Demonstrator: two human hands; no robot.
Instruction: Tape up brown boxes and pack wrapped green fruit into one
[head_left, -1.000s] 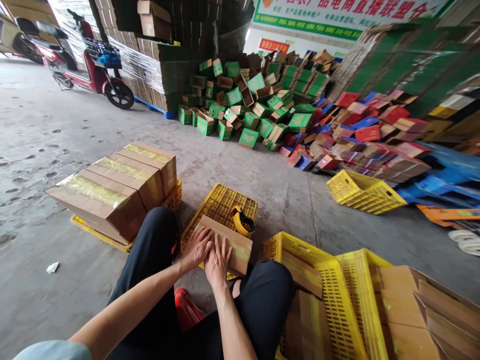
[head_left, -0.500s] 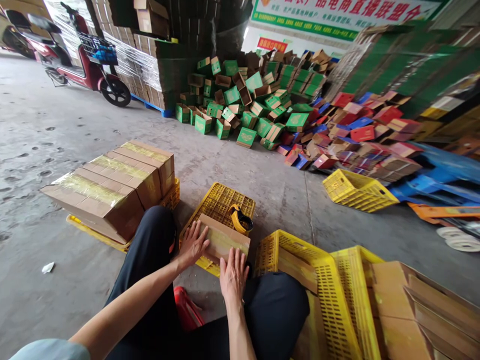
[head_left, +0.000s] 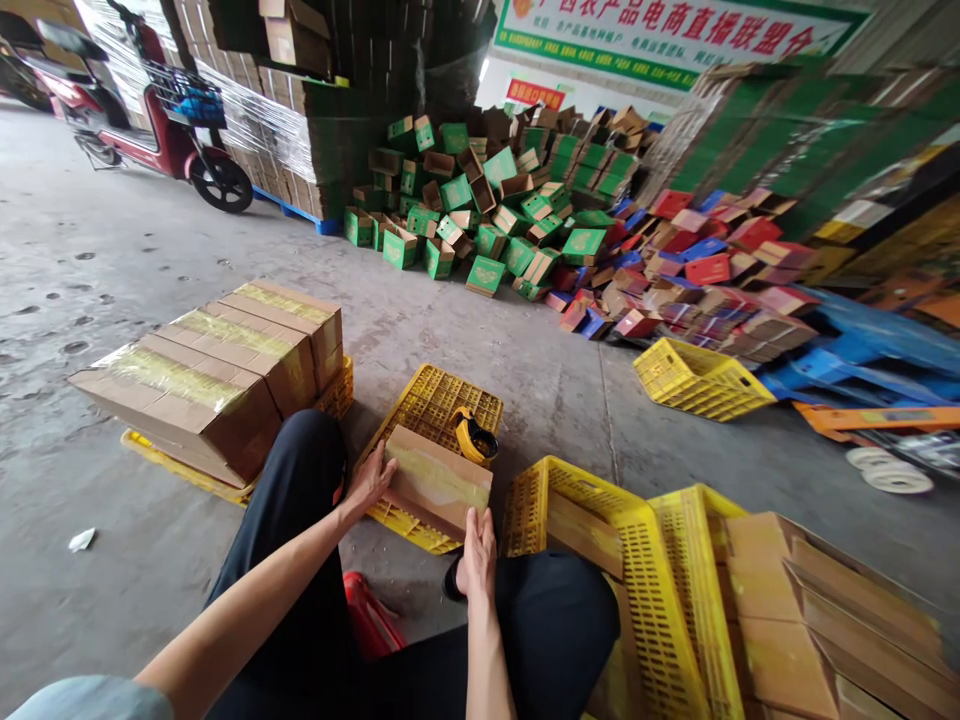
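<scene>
Between my knees a taped cardboard box (head_left: 435,480) lies on an upturned yellow plastic crate (head_left: 427,385). Its top carries a strip of yellowish tape. My left hand (head_left: 369,478) grips the box's left end, thumb toward the top edge. At the near right corner, my right hand (head_left: 478,550) holds the box with fingers pressed against its side. A yellow tape dispenser (head_left: 472,435) rests on the crate just behind the box, touched by neither hand.
Several taped boxes (head_left: 217,370) stand at my left on a yellow crate. To my right are yellow crates (head_left: 667,590) holding flat cardboard (head_left: 772,590). Farther off lie heaps of green boxes (head_left: 487,275) and red boxes (head_left: 709,268), another yellow crate (head_left: 697,380) and a scooter (head_left: 161,130).
Both hands have moved from lying flat on top of the box to gripping its two ends. The box has shifted little, and the camera view has turned slightly right.
</scene>
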